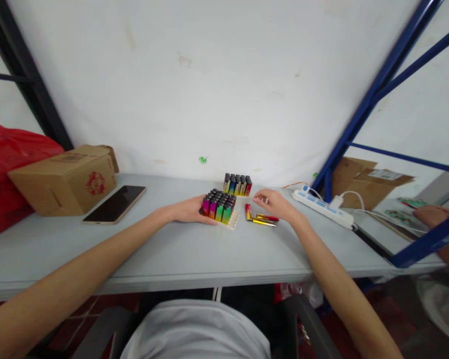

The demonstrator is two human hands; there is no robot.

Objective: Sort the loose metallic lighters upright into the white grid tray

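A white tray (234,220) on the table holds upright lighters (219,210) with black tops and pink, orange, green and yellow bodies. My left hand (190,209) is closed around the left side of this group, thumb along the front edge. Some white slots show at the tray's right end. Several loose lighters (264,223), red and yellow, lie flat to the right of the tray. Just above them hovers my right hand (271,200), its fingers bent and slightly apart, with nothing visible in them. Behind the tray stands a second block of lighters (238,185), close to the wall.
To the left are a dark-screened phone (115,204), a cardboard box (65,179) and a red plastic bag (11,174). A white power strip (324,207) with cables lies right, beside a blue metal frame (359,119). Beyond it, another person's hand (432,215) works.
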